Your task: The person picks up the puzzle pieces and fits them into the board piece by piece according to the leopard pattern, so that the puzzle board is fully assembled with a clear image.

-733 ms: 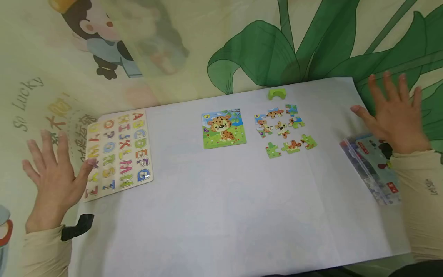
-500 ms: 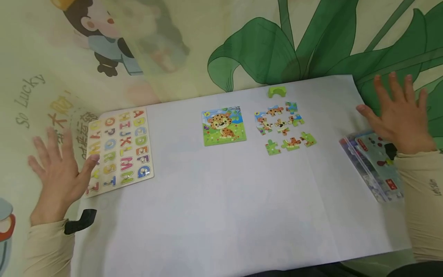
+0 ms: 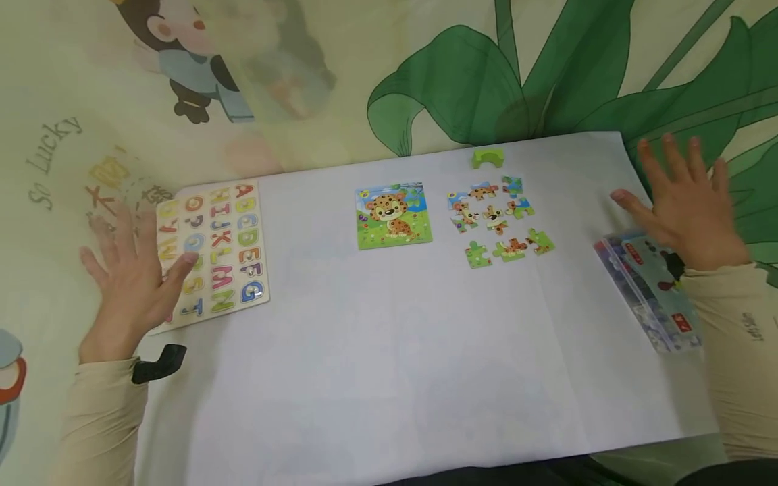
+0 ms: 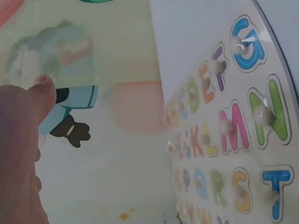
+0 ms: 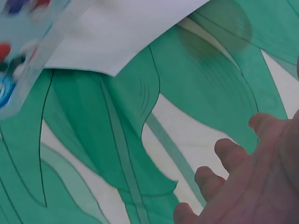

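My left hand [image 3: 134, 287], fingers spread, hovers over the left edge of a wooden alphabet board [image 3: 234, 246] and holds nothing. In the left wrist view the board's knobbed letters [image 4: 229, 128] show beside the hand. My right hand [image 3: 689, 206] is also spread and empty, raised above the far end of a clear plastic case [image 3: 650, 290] with a printed lid. Mid-table lies a square leopard picture [image 3: 393, 216]. To its right are several loose jigsaw pieces [image 3: 495, 219] bearing parts of a similar leopard.
A green arch-shaped block [image 3: 488, 158] stands at the back edge of the white table [image 3: 395, 378]. Behind it hangs a cloth [image 3: 328, 40] printed with leaves and a cartoon figure, which also runs along the left side.
My left hand has moved right and up in view, further over the alphabet board. The right hand shifted slightly right, then back left. The objects on the table stay in place.
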